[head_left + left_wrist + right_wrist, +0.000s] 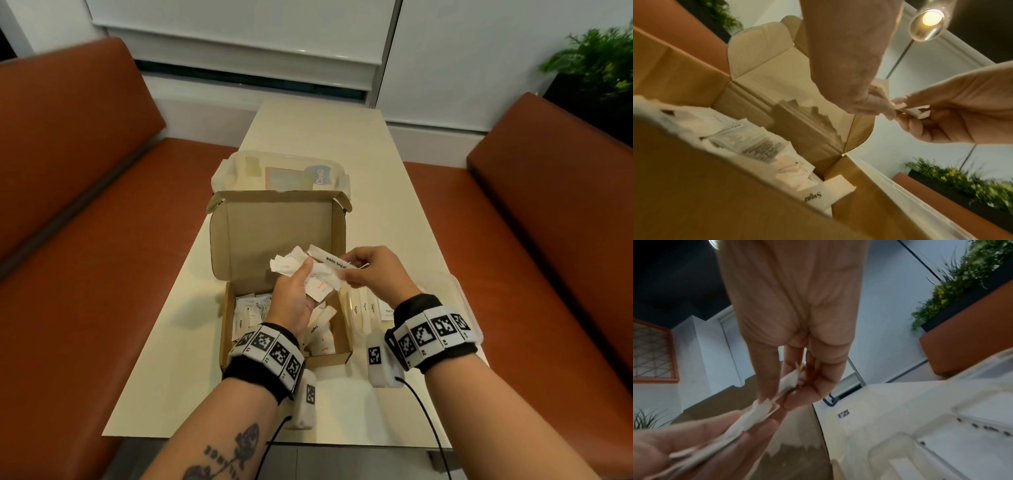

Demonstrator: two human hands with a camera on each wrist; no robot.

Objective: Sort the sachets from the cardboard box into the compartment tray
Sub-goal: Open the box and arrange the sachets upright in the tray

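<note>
A bunch of sachets is gripped by the left hand above the cardboard box; one sachet is pinched, seemingly alone, by the right hand.

The cardboard box is plain brown card, matt, its lid faintly ribbed. The sachets are thin white paper, creased. The compartment tray is cloudy, translucent plastic. The surface looks smooth, cream, with a slight sheen.
</note>
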